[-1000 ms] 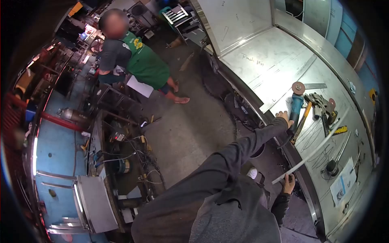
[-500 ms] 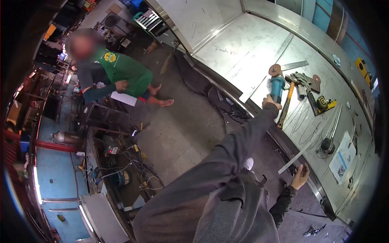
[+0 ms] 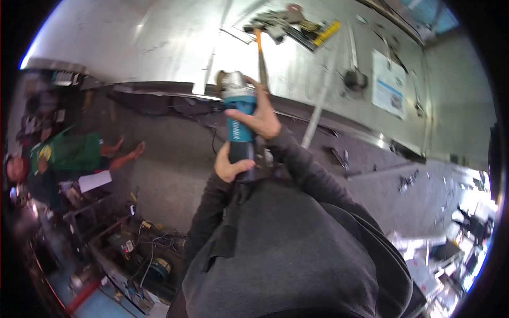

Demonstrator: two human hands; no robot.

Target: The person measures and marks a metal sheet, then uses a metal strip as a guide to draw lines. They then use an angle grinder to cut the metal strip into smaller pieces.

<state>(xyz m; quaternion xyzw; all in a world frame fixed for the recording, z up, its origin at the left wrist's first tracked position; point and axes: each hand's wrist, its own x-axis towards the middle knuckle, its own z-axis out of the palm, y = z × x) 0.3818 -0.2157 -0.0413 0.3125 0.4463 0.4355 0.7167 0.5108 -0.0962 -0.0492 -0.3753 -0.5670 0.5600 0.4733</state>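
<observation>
A teal and black angle grinder (image 3: 241,127) is in both my hands, just in front of the metal bench edge, its silver head pointing at the bench. My left hand (image 3: 232,164) wraps around the black rear end of its body. Higher up, my right hand (image 3: 262,117) grips the teal part near the head, thumb across the front. A brown disc (image 3: 220,82) shows at the left of the head, partly side-on. Beyond the grinder, a hammer (image 3: 261,55) with an orange-yellow handle lies on the bench.
On the metal bench (image 3: 175,53) lie grey gloves (image 3: 273,25), a yellow-and-black tape measure (image 3: 312,27), a printed sheet (image 3: 389,85) and a long metal strip (image 3: 318,106) jutting past the edge. At left, a person in a green shirt (image 3: 74,151) stands near cables and machinery.
My left hand has brought the grinder back from over the bench towards my body. My right hand, empty before, has come over and taken hold of it. The view has turned right.
</observation>
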